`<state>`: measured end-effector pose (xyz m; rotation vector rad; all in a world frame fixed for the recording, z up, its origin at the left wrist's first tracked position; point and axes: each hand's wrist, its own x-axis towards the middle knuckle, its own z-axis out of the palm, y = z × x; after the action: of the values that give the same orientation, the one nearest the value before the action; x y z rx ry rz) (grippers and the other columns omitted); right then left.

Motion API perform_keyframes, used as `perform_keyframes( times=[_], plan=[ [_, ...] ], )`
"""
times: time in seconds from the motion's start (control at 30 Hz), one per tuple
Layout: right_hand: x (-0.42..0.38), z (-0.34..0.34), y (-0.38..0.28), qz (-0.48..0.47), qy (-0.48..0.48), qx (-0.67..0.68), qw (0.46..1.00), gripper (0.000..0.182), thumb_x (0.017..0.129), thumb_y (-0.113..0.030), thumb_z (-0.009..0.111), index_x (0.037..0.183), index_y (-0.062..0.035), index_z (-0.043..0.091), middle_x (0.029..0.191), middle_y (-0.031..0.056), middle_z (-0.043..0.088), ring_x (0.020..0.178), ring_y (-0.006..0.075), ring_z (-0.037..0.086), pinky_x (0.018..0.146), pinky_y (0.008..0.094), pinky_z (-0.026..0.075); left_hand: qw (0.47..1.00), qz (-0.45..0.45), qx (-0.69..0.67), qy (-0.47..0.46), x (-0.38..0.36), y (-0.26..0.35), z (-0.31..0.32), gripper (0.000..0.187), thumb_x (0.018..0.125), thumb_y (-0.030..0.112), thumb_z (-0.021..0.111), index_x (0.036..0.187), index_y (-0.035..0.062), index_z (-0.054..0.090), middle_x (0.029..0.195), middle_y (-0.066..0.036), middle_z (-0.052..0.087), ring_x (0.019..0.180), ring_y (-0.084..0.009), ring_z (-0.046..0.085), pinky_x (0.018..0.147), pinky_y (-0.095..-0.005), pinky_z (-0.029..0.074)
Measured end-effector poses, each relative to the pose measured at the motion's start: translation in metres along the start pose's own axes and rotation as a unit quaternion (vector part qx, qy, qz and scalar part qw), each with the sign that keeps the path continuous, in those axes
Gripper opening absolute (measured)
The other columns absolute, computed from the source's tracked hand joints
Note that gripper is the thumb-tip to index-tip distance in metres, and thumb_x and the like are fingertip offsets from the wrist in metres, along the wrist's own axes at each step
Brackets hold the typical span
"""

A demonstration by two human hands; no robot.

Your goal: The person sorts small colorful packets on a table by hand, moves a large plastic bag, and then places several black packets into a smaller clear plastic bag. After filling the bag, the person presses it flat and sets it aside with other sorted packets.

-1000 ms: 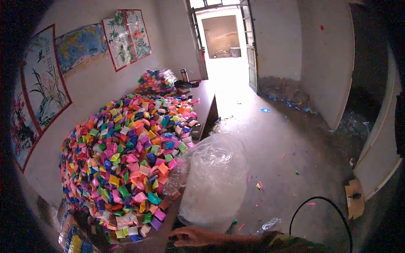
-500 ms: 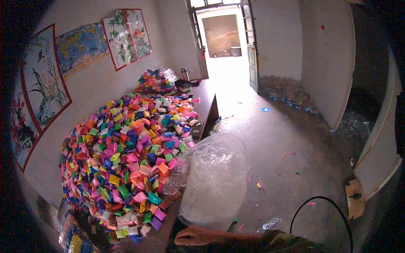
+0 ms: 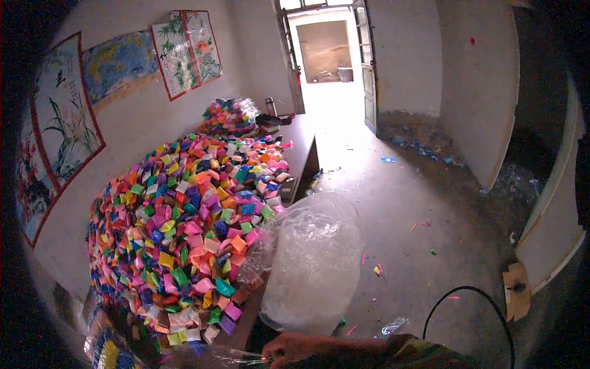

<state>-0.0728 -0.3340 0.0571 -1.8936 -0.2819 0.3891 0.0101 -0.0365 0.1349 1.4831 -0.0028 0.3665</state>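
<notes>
beside the near end of the table [image 3: 301, 140], the right hand [image 3: 296, 349] was gripping thin clear film [image 3: 236, 354] near the packets [image 3: 184, 221], and, i judged, a hard pull could drag it against them and spill some onto the floor [image 3: 402, 246].

Brown table [image 3: 302, 142] — heaped colourful packets [image 3: 184, 227], bagged packets [image 3: 230, 117], dark-lidded flask [image 3: 270, 106]

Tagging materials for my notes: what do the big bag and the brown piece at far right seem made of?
The big bag looks like thin, glossy plastic: translucent, with bright creases. The brown piece is probably matte cardboard, given its dull tan faces.
</notes>
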Motion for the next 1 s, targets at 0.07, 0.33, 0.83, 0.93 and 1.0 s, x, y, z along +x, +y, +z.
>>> perform_keyframes(
  times=[0.07,0.33,0.83,0.93,1.0],
  plan=[
    [-0.01,-0.002,-0.015,0.052,-0.013,0.038,0.998,0.061,0.09,-0.04,0.081,0.141,-0.0125,0.062,0.126,0.0203,0.069,0.114,0.0248,0.067,0.095,0.0361,0.054,1.0,0.001,0.003,0.001,0.0,-0.001,0.0,0.038,0.1,0.037,0.066,0.111,0.0013,0.071,0.093,-0.008,0.068,0.085,-0.0192,0.061,0.079,-0.0334,0.049],
    [0.023,0.024,0.078,-0.147,0.123,0.125,0.973,0.031,0.104,-0.034,0.064,0.114,-0.005,0.069,0.1,0.0023,0.068,0.077,0.0117,0.064,0.071,0.0309,0.052,1.0,0.0,0.012,-0.004,0.003,-0.005,0.001,0.035,0.099,0.035,0.066,0.111,0.0015,0.069,0.093,-0.008,0.068,0.087,-0.0189,0.061,0.081,-0.0333,0.049],
    [0.016,0.006,0.048,-0.135,0.219,0.354,0.899,0.03,0.106,-0.026,0.061,0.12,0.0001,0.067,0.085,-0.0006,0.063,0.079,0.0085,0.058,0.071,0.0279,0.049,0.999,0.012,0.028,-0.022,0.011,-0.016,0.002,0.03,0.098,0.029,0.066,0.11,0.0017,0.066,0.093,-0.006,0.067,0.09,-0.0184,0.061,0.085,-0.0331,0.047],
    [0.007,-0.001,0.031,-0.032,0.252,0.239,0.937,0.026,0.105,-0.023,0.062,0.116,-0.001,0.07,0.092,-0.0006,0.066,0.084,0.0092,0.06,0.075,0.0284,0.05,0.999,0.024,0.034,-0.023,0.013,-0.036,-0.02,0.029,0.098,0.028,0.066,0.11,0.0018,0.065,0.093,-0.006,0.067,0.09,-0.0182,0.061,0.086,-0.033,0.047],
    [0.005,-0.003,0.03,-0.041,0.308,0.22,0.924,0.019,0.102,-0.019,0.064,0.105,-0.0014,0.071,0.092,-0.0003,0.067,0.085,0.0101,0.061,0.077,0.0296,0.052,0.999,0.025,-0.006,-0.043,0.016,-0.057,-0.042,0.028,0.097,0.027,0.066,0.11,0.0018,0.065,0.093,-0.006,0.066,0.091,-0.0182,0.061,0.087,-0.033,0.047]
  ],
)
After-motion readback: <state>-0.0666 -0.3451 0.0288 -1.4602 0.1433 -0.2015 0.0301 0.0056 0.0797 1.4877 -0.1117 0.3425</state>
